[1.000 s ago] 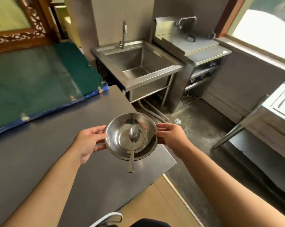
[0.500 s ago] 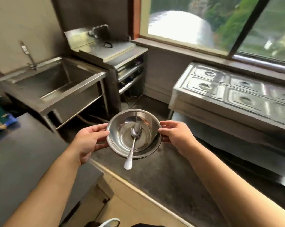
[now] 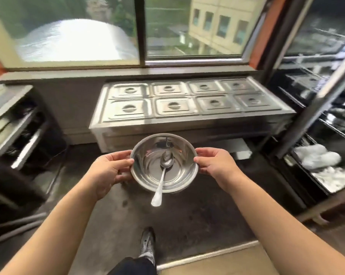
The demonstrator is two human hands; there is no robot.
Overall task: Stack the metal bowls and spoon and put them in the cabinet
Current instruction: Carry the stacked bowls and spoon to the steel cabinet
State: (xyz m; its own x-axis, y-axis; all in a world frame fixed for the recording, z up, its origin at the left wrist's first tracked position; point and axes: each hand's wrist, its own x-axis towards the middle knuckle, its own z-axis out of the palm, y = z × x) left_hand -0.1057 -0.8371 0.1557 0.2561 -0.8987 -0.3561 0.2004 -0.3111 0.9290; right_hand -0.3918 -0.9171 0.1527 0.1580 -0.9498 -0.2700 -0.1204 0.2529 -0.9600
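Note:
I hold the stacked metal bowls (image 3: pixel 179 171) in mid-air in front of me, above the dark floor. My left hand (image 3: pixel 110 171) grips the left rim and my right hand (image 3: pixel 217 165) grips the right rim. A metal spoon (image 3: pixel 163 179) lies inside the top bowl, its head at the bowl's middle and its handle sticking out over the near rim. How many bowls make up the stack is hidden. At the right edge stands a dark open cabinet (image 3: pixel 322 124) with wire shelves.
A steel food warmer (image 3: pixel 187 104) with several lidded pans stands straight ahead under a wide window (image 3: pixel 142 30). A steel unit (image 3: pixel 11 120) is at the left. White items (image 3: pixel 318 157) lie on the cabinet's lower shelves. My shoe (image 3: pixel 146 245) shows on the floor below.
My view has swung to the right: the sink and grey counter have left the frame, and the food warmer and cabinet shelves have come in. Both hands keep the same hold on the bowls.

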